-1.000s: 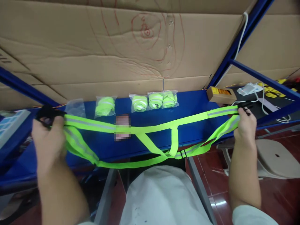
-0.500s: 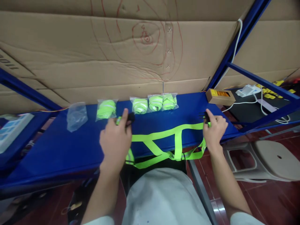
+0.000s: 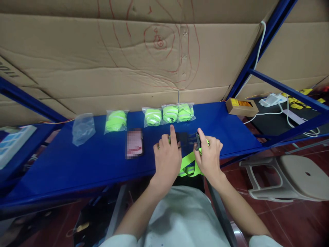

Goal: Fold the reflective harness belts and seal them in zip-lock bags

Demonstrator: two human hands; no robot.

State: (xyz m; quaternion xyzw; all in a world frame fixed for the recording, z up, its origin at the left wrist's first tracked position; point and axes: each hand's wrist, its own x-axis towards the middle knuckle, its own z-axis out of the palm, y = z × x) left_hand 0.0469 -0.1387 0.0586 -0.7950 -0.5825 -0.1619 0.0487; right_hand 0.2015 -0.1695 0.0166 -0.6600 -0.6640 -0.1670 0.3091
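My left hand (image 3: 168, 159) is closed on the black socket half of a side-release buckle (image 3: 182, 138). In my right hand (image 3: 209, 156) is the black pronged half (image 3: 197, 140), its prongs pointing left at the socket. The two halves are lined up close together; whether the prong tips are inside the socket I cannot tell. Neon yellow-green reflective strap (image 3: 189, 164) hangs bunched below and between my hands, at the table's front edge. Part of it is hidden by my hands.
Several clear bags of rolled neon straps (image 3: 153, 116) line the back of the blue table (image 3: 84, 168). An empty-looking clear bag (image 3: 83, 129) lies at left, a phone (image 3: 134, 144) left of my hands. A small cardboard box (image 3: 241, 107) sits at right; a plastic stool (image 3: 303, 175) stands beyond.
My hands have come together from wide apart, bringing the buckle halves nose to nose. The stretched strap has gone slack and bunched. The phone, hidden before behind my left hand, now shows.
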